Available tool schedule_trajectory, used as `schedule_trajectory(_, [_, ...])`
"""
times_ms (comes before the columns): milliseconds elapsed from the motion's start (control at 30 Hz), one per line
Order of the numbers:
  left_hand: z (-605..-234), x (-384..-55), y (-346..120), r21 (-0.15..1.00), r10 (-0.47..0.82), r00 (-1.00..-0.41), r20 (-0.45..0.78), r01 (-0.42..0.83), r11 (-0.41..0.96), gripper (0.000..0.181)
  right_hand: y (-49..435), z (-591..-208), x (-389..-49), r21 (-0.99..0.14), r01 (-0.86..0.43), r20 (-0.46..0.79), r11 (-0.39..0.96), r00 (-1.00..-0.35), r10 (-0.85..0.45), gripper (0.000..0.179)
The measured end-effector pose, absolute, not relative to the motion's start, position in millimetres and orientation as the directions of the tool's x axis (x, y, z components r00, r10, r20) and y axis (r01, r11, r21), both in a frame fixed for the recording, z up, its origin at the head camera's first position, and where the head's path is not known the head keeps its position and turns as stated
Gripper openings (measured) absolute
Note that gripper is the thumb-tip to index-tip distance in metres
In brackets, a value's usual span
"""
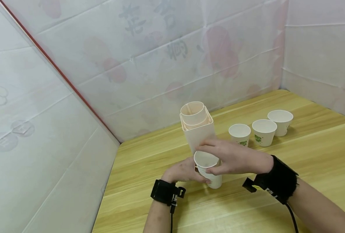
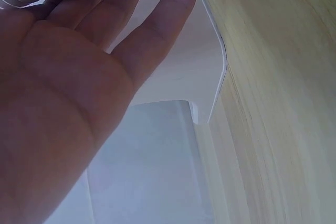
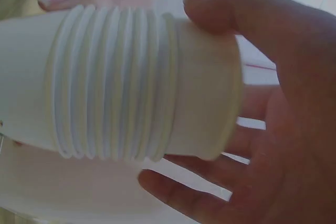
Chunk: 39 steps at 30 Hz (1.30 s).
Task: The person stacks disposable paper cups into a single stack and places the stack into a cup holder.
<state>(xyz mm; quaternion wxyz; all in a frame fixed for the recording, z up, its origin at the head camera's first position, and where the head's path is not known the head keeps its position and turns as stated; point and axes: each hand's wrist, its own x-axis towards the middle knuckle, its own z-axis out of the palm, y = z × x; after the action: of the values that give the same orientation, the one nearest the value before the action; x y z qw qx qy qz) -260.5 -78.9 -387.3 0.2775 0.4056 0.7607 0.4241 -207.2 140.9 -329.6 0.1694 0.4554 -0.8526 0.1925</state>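
Observation:
A stack of white paper cups (image 1: 216, 182) leans slightly in front of me, its open mouth facing up. The left hand (image 1: 184, 171) holds the lower part, thumb on the near side. Across the upper part comes the right hand (image 1: 233, 157), with thumb and fingers round the top cup (image 3: 205, 87), whose rim stands well above the closely spaced rims (image 3: 110, 82) of the others. Right behind the stack is a white square-sided holder (image 1: 200, 134) with a round tube at its top. In the left wrist view, the left fingers (image 2: 152, 35) reach across the holder's side.
Three separate paper cups stand upright in a row on the wooden table (image 1: 137, 181), to the right: a near cup (image 1: 239, 131), a middle cup (image 1: 264, 132) and a far cup (image 1: 281, 121). Printed sheeting (image 1: 161, 74) walls the table's back. Both wrists wear black straps with cables.

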Motion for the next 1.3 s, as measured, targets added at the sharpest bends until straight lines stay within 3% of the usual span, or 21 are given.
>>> schedule_trajectory(267, [-388.5, -261.5, -78.8, 0.893, 0.870, -0.484, -0.090, 0.349, 0.286, 0.069, 148.5, -327.5, -202.2, -0.310, -0.780, 0.208, 0.544, -0.614, -0.762, 0.075])
schedule_trajectory(500, [-390.0, -263.7, -79.7, 0.887, 0.871, -0.486, -0.073, 0.368, 0.280, 0.070, 149.6, -327.4, -196.9, -0.302, -0.775, 0.130, 0.556, -0.611, -0.781, 0.091])
schedule_trajectory(700, [-391.7, -264.5, -80.0, 0.887, 0.865, -0.495, -0.082, 0.359, 0.289, 0.072, 153.2, -324.4, -197.4, -0.282, -0.797, 0.225, 0.534, -0.597, -0.771, 0.090])
schedule_trajectory(967, [-391.6, -264.4, -80.1, 0.878, 0.845, -0.528, -0.088, 0.359, 0.316, 0.076, 173.8, -311.0, -207.5, -0.252, -0.838, 0.453, 0.484, -0.545, -0.706, 0.090])
schedule_trajectory(1300, [-390.1, -263.0, -81.1, 0.877, 0.841, -0.532, -0.095, 0.355, 0.323, 0.077, 206.5, -308.4, -227.9, -0.233, -0.788, 0.549, 0.570, -0.591, -0.592, 0.083])
